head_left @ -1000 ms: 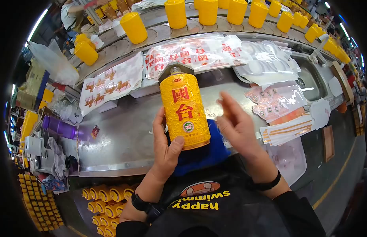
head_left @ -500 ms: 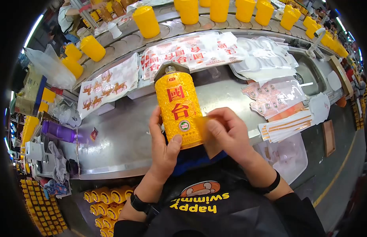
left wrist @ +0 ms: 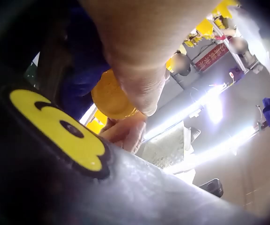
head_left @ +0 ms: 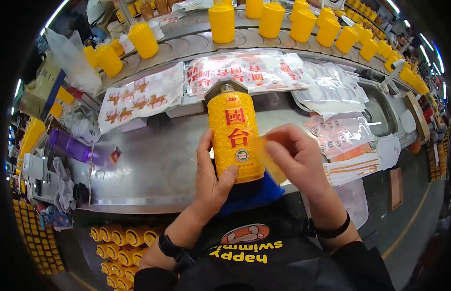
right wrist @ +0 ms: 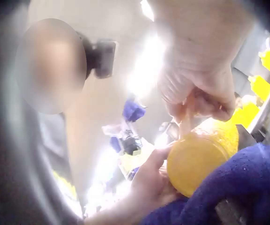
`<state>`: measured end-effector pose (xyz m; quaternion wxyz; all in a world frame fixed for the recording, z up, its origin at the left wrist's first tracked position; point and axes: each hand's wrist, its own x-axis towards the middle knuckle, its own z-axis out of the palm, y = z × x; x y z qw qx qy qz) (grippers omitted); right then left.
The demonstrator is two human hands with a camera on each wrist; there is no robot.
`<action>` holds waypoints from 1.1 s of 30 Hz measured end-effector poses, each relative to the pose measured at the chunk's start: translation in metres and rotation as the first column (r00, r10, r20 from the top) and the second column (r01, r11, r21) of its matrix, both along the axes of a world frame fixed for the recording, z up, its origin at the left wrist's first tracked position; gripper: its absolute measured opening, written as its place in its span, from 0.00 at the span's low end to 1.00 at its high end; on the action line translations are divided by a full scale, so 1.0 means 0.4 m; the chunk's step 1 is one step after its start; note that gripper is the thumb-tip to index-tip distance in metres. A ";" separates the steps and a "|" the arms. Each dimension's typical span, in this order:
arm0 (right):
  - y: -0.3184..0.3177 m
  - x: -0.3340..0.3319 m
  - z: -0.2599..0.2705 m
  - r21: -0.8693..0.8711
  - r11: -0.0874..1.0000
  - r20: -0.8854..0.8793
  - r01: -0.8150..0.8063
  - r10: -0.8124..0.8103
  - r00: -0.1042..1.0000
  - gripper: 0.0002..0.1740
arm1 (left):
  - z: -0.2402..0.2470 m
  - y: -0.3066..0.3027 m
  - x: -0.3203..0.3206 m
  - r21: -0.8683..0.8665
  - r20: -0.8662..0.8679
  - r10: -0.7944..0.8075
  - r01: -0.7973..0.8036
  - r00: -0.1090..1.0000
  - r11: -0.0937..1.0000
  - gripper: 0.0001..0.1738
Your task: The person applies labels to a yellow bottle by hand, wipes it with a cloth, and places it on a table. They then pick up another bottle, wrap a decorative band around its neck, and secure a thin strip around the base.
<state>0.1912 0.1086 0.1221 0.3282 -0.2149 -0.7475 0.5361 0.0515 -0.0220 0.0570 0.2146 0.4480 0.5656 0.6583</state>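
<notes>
My left hand [head_left: 211, 182] grips a yellow bottle [head_left: 237, 167] by its lower left side, thumb over the front. Large red characters and a small round green-and-white emblem mark its textured front, and the clear neck points away from me. My right hand [head_left: 303, 155] pinches a flat tan scraper [head_left: 273, 162], its edge against the bottle's right side. A blue cloth [head_left: 257, 196] lies beneath the bottle. In the right wrist view the bottle's round base [right wrist: 196, 164] faces the camera, with the left hand [right wrist: 146, 185] below it.
Sheets of red characters [head_left: 249, 72] and gold figures [head_left: 138, 103] lie at the back of the steel table [head_left: 138, 169]. Behind them a curved conveyor [head_left: 186, 42] carries several yellow bottles. To the right are clear sticker sheets [head_left: 339, 131], striped strips [head_left: 351, 169] and a sink [head_left: 380, 104].
My right hand has come in from the right, bringing the scraper against the bottle's side. The left hand keeps its hold. Bottles on the conveyor have shifted.
</notes>
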 end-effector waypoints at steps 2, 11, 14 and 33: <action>-0.034 0.006 0.029 -0.069 0.996 0.151 -0.060 0.070 0.986 0.09 | -0.014 -0.006 -0.011 0.031 0.016 -0.026 0.026 1.000 0.999 0.41; -0.073 0.047 -0.009 -0.288 0.950 -0.085 -0.122 0.101 0.991 0.09 | 0.005 -0.111 -0.016 0.173 -0.836 0.167 -0.039 0.523 0.984 0.28; -0.071 0.032 -0.035 -0.228 0.973 -0.028 -0.041 0.036 0.999 0.11 | 0.000 -0.104 -0.006 0.153 -0.818 0.179 -0.092 0.547 0.984 0.25; -0.032 0.059 -0.047 -0.366 0.928 -0.131 -0.067 0.020 0.991 0.10 | 0.047 -0.049 -0.064 0.214 -0.927 0.174 0.090 0.332 0.973 0.21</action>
